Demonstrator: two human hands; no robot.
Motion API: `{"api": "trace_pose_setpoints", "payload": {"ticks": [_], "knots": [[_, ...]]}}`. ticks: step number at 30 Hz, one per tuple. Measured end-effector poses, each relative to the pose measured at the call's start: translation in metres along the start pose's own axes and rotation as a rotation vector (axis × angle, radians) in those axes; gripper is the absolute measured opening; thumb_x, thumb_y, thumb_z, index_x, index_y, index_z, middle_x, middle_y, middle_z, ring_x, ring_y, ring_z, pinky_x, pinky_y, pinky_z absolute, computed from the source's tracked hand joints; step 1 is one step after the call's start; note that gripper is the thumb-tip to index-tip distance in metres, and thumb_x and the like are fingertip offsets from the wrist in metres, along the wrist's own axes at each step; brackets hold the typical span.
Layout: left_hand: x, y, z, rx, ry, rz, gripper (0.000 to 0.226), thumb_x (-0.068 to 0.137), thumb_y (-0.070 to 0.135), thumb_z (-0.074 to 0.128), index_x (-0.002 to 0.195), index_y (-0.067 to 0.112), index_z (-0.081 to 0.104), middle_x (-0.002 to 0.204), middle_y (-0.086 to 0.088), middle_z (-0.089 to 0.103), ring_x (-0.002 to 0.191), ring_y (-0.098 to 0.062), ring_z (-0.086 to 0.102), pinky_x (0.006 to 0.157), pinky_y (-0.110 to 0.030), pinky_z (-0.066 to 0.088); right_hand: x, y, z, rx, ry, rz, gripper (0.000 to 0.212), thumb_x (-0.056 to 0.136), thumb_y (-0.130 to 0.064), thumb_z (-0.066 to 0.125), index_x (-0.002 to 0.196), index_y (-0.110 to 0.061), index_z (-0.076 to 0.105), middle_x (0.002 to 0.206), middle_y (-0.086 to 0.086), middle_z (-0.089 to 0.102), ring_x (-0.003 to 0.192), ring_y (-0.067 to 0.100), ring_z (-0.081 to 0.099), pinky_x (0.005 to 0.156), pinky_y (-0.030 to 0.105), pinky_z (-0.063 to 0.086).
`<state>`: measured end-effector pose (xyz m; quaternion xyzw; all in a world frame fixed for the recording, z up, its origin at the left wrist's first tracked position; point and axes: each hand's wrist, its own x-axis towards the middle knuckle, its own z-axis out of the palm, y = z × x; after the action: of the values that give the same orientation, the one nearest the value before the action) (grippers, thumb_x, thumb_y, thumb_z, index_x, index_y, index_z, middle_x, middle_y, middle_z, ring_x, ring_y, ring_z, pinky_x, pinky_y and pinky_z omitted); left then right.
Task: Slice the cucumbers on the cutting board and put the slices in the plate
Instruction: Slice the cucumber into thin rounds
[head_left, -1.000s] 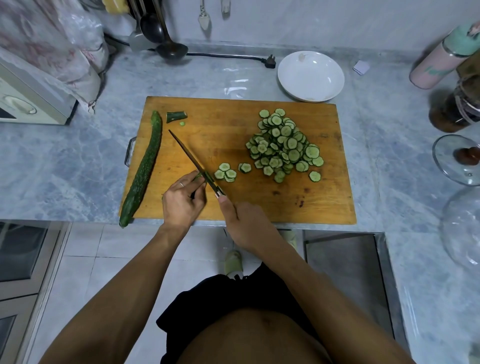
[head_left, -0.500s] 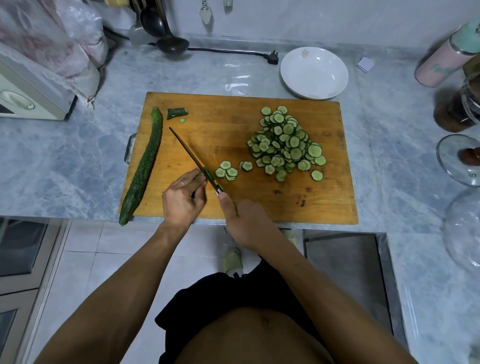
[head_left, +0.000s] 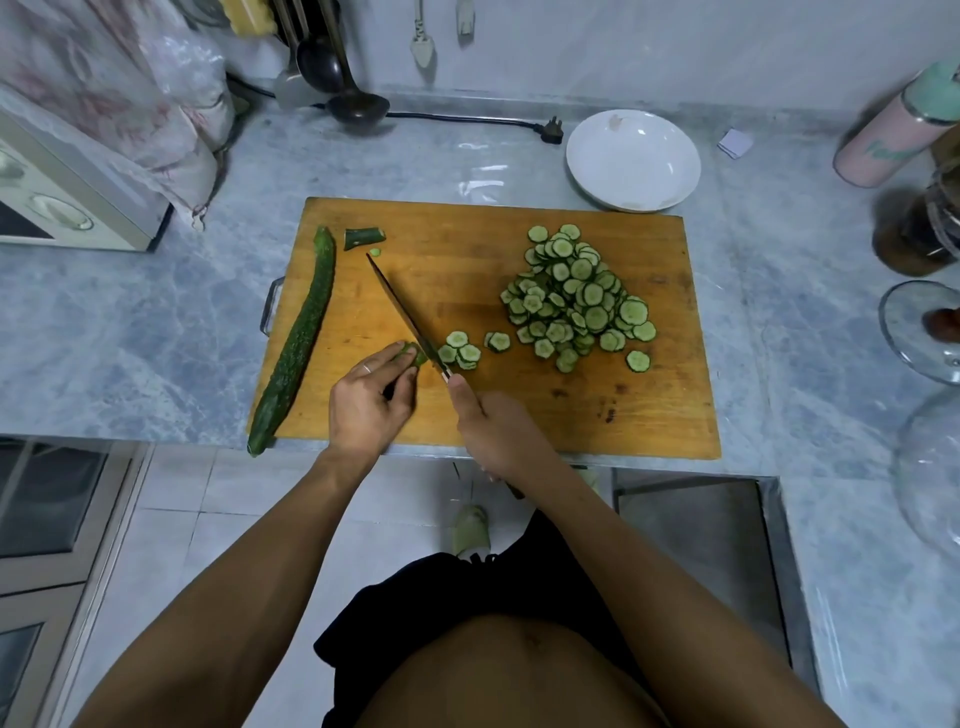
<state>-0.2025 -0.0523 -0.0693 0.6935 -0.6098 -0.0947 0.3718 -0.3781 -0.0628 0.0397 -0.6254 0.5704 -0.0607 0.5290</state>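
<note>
Far left on the grey marble counter there's a cream appliance with a plastic bag slumped over it. The wooden cutting board sits in the middle. A whole cucumber lies along its left edge, near end hanging off the front. Just right of its top is a cut end piece plus a tiny green scrap.

The left hand pinches the last cucumber stub at its fingertips, a ring on one finger. The knife blade sits right against that stub. The right hand is wrapped around the handle, index finger laid along the top.

Right of the blade are a few fresh slices, then a big pile of slices further right, all on the board.

The white plate beyond the board's far right corner has no cucumber in it. Far right there's a pink bottle and a glass lid.
</note>
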Motion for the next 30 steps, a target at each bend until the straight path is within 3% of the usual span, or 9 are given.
{"api": "trace_pose_setpoints", "payload": {"ticks": [4, 8, 12, 17, 25, 30], "knots": [[-0.002, -0.001, 0.003, 0.01, -0.001, 0.003, 0.024, 0.088, 0.016, 0.066, 0.108, 0.012, 0.078, 0.117, -0.008, 0.072, 0.107, -0.019, 0.068, 0.091, -0.028, 0.054, -0.011, 0.002, -0.001, -0.045, 0.0, -0.012, 0.069, 0.105, -0.053, 0.021, 0.052, -0.013, 0.043, 0.053, 0.004, 0.047, 0.054, 0.019, 0.049, 0.068, 0.04, 0.048], [-0.003, 0.002, 0.004, 0.009, 0.003, -0.005, 0.027, 0.089, 0.021, 0.059, 0.106, 0.012, 0.078, 0.117, -0.009, 0.072, 0.106, -0.02, 0.068, 0.091, -0.023, 0.051, -0.019, 0.002, -0.004, -0.131, -0.002, -0.077, 0.067, 0.106, -0.049, 0.021, 0.054, -0.013, 0.041, 0.055, 0.004, 0.043, 0.056, 0.016, 0.044, 0.06, 0.033, 0.029], [-0.003, 0.001, 0.004, 0.004, 0.009, 0.018, 0.032, 0.09, 0.024, 0.053, 0.101, 0.01, 0.08, 0.117, -0.008, 0.072, 0.106, -0.022, 0.069, 0.084, -0.03, 0.057, -0.026, 0.001, -0.002, -0.156, -0.014, -0.089, 0.064, 0.106, -0.049, 0.023, 0.062, -0.01, 0.048, 0.062, 0.005, 0.048, 0.068, 0.023, 0.051, 0.065, 0.032, 0.032], [-0.003, 0.001, 0.003, 0.003, 0.017, 0.031, 0.03, 0.088, 0.021, 0.054, 0.097, 0.009, 0.08, 0.115, -0.008, 0.073, 0.104, -0.021, 0.07, 0.083, -0.028, 0.057, -0.029, -0.002, -0.005, -0.146, -0.023, -0.105, 0.056, 0.108, -0.044, 0.023, 0.062, -0.018, 0.041, 0.071, 0.012, 0.054, 0.08, 0.033, 0.058, 0.068, 0.036, 0.038], [-0.003, -0.001, 0.004, -0.004, 0.01, 0.021, 0.031, 0.088, 0.022, 0.054, 0.1, 0.009, 0.08, 0.116, -0.007, 0.072, 0.106, -0.019, 0.069, 0.084, -0.028, 0.057, -0.019, -0.003, -0.002, -0.128, -0.011, -0.057, 0.065, 0.107, -0.048, 0.02, 0.071, -0.005, 0.053, 0.085, 0.023, 0.063, 0.086, 0.034, 0.062, 0.074, 0.037, 0.043], [-0.002, -0.001, 0.006, 0.002, 0.015, 0.009, 0.029, 0.088, 0.019, 0.056, 0.101, 0.009, 0.08, 0.116, -0.009, 0.072, 0.105, -0.021, 0.07, 0.086, -0.03, 0.057, 0.0, 0.001, 0.012, -0.116, -0.007, -0.048, 0.068, 0.106, -0.051, 0.018, 0.059, -0.01, 0.045, 0.064, 0.012, 0.052, 0.074, 0.033, 0.058, 0.07, 0.035, 0.04]]}}
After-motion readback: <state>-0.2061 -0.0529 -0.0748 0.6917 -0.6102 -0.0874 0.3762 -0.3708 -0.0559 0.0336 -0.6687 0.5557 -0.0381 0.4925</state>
